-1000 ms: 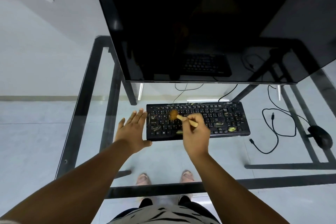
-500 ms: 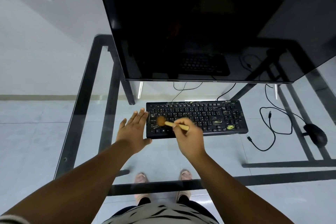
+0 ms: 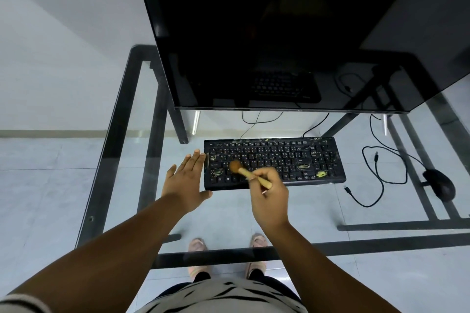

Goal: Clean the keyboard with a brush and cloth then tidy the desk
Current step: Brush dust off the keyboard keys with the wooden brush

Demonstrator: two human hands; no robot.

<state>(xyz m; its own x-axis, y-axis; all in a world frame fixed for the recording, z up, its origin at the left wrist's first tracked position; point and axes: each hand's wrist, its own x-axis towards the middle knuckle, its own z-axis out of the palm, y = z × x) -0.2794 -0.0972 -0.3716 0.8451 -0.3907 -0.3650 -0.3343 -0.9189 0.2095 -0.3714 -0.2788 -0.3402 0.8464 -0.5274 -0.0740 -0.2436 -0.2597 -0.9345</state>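
Pinching the wooden brush handle, the right hand forms a curled grip with the bristles on the keyboard keys ahead-left of it, while the left hand lies spread flat on the glass table, touching the keyboard's left edge.

A large dark monitor stands at the far side, screen off. A black mouse lies at the right. A loose black cable coils just left of the mouse, its plug end free. Pale floor tiles show below.
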